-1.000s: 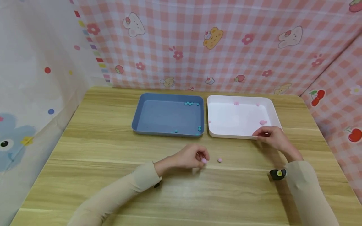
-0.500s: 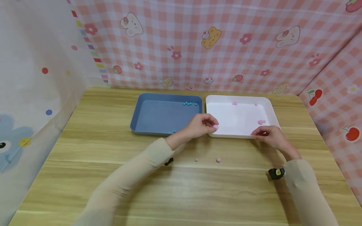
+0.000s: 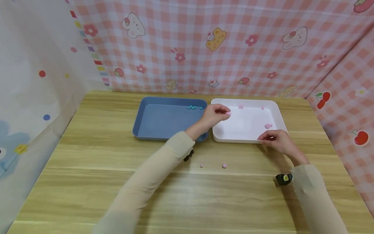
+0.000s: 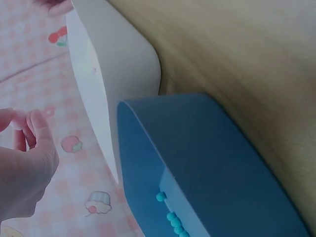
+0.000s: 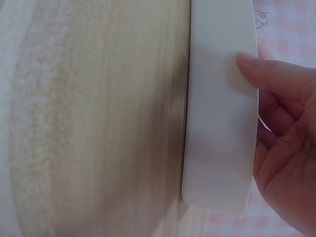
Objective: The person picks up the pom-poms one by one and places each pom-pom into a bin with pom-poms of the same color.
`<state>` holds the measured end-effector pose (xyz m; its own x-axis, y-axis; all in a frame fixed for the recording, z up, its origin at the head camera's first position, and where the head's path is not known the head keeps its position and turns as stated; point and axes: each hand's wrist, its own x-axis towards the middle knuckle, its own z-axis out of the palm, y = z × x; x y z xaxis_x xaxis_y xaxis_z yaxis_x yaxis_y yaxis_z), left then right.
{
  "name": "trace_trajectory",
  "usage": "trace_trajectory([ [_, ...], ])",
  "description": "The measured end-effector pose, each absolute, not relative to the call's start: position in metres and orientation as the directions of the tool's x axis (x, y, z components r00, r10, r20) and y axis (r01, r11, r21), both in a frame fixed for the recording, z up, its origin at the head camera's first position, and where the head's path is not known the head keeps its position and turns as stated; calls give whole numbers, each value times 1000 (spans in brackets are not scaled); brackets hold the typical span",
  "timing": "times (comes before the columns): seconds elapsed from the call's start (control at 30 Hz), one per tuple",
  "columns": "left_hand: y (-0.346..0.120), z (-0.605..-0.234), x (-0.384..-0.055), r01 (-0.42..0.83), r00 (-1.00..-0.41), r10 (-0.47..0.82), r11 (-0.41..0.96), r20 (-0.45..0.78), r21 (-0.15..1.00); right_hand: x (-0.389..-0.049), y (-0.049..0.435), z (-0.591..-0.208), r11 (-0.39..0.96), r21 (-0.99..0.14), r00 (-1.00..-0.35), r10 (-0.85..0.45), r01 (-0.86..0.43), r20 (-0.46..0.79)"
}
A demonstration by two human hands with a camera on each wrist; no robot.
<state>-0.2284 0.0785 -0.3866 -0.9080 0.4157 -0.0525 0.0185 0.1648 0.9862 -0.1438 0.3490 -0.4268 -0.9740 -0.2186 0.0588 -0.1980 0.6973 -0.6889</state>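
Note:
Over the left part of the white tray, my left hand pinches a pink ball between thumb and fingertips. The left wrist view shows that hand above the trays' rims. My right hand grips the white tray's front wall near its right corner. In the right wrist view its thumb lies on the outside of the wall, with the fingers behind the rim. Several pink balls lie inside the white tray. Two more, a small pink ball and a larger pink ball, rest on the table.
A blue tray stands just left of the white one, with several teal balls near its back right corner. My left forearm crosses its right front corner. Behind the wooden table hangs a pink checked cloth.
My left hand picked up a pink ball from the table and carried it forward over the white tray. The small ball it had covered now shows. My right hand keeps its grip on the tray.

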Motion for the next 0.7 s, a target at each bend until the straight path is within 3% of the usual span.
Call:
trace_trajectory([
  [0.3,95,-388,-241,-53,-940,326,150,-100,987,-143,347,-423,692,-692,-971,-233,-203,52],
  [0.7,99,-386,-242,-89,-947,296,139,-127,986,-143,347,-425,675,-706,-972,-223,-212,79],
])
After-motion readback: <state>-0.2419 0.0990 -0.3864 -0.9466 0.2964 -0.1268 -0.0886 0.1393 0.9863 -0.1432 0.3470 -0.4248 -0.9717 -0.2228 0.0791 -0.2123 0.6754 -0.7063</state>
